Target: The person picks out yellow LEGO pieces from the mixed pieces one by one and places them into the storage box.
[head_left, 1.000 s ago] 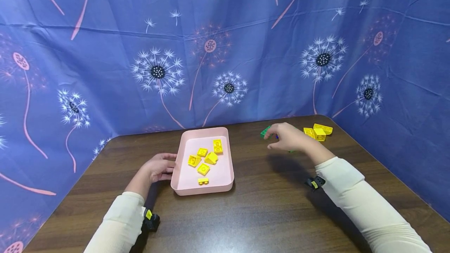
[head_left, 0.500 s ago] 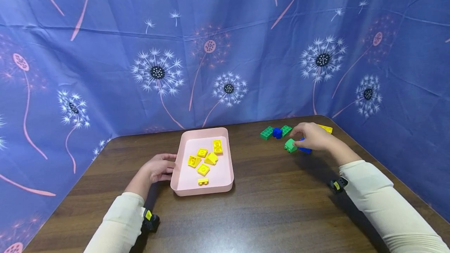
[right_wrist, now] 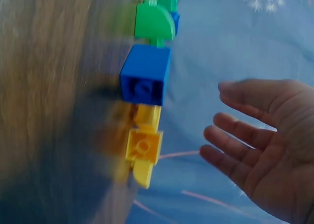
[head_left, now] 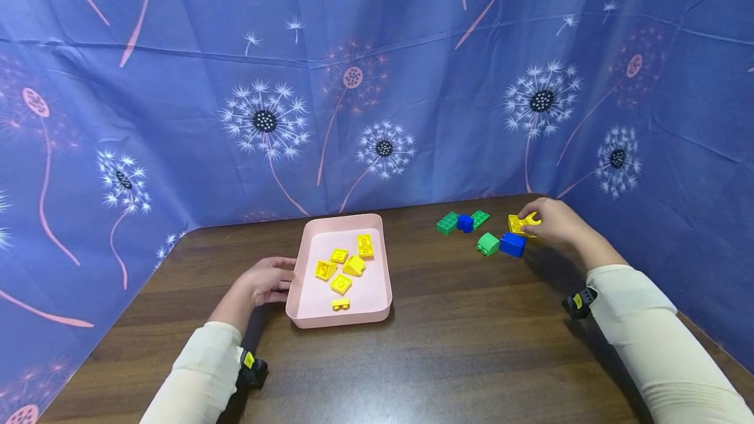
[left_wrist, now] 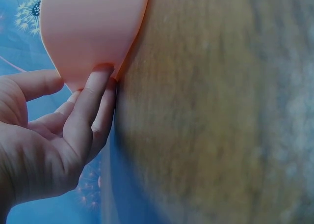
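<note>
My left hand [head_left: 269,282] rests against the left side of a pink tray [head_left: 297,306], its fairly straight fingertips touching the outer wall [left_wrist: 93,32]. Several yellow toy bricks [head_left: 355,265] lie scattered inside the tray. At the far right of the table, my right hand [head_left: 554,220] is over a group of yellow bricks [head_left: 516,224], partly covering them. The right wrist view shows that hand [right_wrist: 265,140] holding nothing, its fingers apart from the yellow brick [right_wrist: 143,144]. Just in front of these sits a blue brick [head_left: 512,245], beside a light green rounded brick [head_left: 487,244].
Farther back, two green bricks [head_left: 448,222] flank a small blue brick [head_left: 465,223]. Bare wooden table [head_left: 448,345] stretches between the tray and the right arm. A blue dandelion-print cloth [head_left: 448,116] hangs behind the table and along its right side.
My right hand has moved rightward, from above the green and blue bricks to the yellow group, uncovering the bricks it passed. The left hand and tray have stayed in place.
</note>
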The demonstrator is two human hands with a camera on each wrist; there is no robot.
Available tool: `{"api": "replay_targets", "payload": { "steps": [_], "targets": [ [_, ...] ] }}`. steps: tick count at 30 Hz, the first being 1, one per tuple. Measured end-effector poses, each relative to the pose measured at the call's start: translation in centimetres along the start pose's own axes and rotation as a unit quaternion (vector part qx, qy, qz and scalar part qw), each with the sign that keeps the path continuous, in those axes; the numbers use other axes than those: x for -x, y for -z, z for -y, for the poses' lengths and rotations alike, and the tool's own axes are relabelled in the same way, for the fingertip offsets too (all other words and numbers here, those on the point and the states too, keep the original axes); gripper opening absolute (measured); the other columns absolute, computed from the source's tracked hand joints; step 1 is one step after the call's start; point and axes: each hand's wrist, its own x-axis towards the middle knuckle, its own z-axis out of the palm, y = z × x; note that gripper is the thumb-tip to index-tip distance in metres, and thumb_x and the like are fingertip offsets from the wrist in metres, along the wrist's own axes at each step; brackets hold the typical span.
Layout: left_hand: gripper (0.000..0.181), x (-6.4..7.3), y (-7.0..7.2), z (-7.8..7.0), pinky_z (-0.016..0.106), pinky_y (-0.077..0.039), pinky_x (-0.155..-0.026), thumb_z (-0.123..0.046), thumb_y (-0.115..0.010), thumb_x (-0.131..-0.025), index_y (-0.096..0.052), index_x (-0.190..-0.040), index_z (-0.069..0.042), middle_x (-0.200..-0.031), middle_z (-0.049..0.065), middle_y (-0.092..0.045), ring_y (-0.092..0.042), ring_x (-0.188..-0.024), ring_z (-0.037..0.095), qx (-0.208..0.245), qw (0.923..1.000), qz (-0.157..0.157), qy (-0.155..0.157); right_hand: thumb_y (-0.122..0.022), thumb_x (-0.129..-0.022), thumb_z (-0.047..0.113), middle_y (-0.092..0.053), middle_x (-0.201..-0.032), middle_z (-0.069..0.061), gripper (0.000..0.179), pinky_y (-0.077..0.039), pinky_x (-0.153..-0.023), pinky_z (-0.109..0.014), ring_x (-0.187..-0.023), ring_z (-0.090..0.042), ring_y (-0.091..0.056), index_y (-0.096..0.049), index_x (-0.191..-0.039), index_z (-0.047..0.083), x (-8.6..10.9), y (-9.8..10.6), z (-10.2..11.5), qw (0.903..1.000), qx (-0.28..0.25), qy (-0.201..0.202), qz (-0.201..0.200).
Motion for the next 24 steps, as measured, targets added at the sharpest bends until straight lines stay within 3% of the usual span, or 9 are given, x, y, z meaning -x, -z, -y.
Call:
{"api": "replay_targets", "payload": {
  "steps": [10, 20, 24],
  "targets": [
    [0.058, 0.1, 0.0, -0.1, 0.044, -0.056, -0.079, 0.001, -0.053, -0.091, -0.031, -0.145, 0.005, -0.104, 0.017, -0.066, -0.066, -0.086, 0.021, 0.010, 0.9999, 0.006, 0.004, -0.062, -0.088, 0.003, -0.053, -0.121, -0.039, 0.036, -0.041, -0.090, -0.066, -0.110, -0.056, -0.049, -0.058, -0.120, -0.013, 0.0, -0.2, -3.4, 0.9985, -0.021, -0.051, 0.003],
    [0.058, -0.2, 0.1, 0.1, 0.044, -0.057, -0.078, 0.001, -0.053, -0.091, -0.031, -0.144, 0.005, -0.107, 0.018, -0.065, -0.067, -0.086, 0.021, 0.006, 1.0000, 0.002, 0.007, -0.059, -0.092, 0.008, -0.046, -0.120, -0.036, 0.041, -0.036, -0.095, -0.065, -0.110, -0.051, -0.043, -0.052, -0.125, -0.015, -0.7, -2.5, -5.3, 0.9900, -0.053, -0.114, -0.065],
    [0.058, -0.3, 0.1, 0.2, 0.043, -0.057, -0.078, 0.001, -0.053, -0.090, -0.031, -0.144, 0.005, -0.103, 0.016, -0.066, -0.067, -0.086, 0.021, 0.008, 0.9999, 0.007, 0.001, -0.061, -0.092, 0.014, -0.047, -0.120, -0.038, 0.047, -0.037, -0.095, -0.065, -0.110, -0.052, -0.044, -0.050, -0.126, -0.016, -1.0, -2.9, -5.7, 0.9872, -0.054, -0.133, -0.068]
  ]
}}
